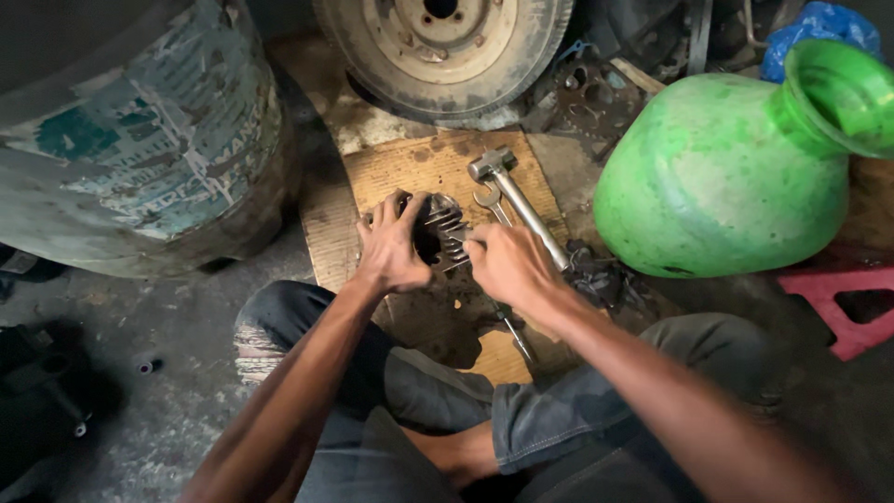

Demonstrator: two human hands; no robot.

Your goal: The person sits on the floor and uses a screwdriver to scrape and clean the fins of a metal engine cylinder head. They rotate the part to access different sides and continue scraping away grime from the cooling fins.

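Observation:
A dark finned metal engine cylinder [443, 228] stands on a worn wooden board [410, 163] on the floor. My left hand [391, 250] grips its left side, fingers curled over the top. My right hand [503, 265] presses against its right side, fingers closed at the fins; whether it holds a small tool there is hidden. A steel hammer [515, 193] and an open-end spanner [490, 200] lie on the board just beyond my right hand. My knees in grey trousers frame the board from below.
A large green plastic water pot [726, 177] sits to the right, a red plastic stool [838, 298] beside it. A peeling metal drum [140, 130] stands at left, a tyre with rim [442, 51] at the back. Greasy small parts [601, 279] lie right of the board.

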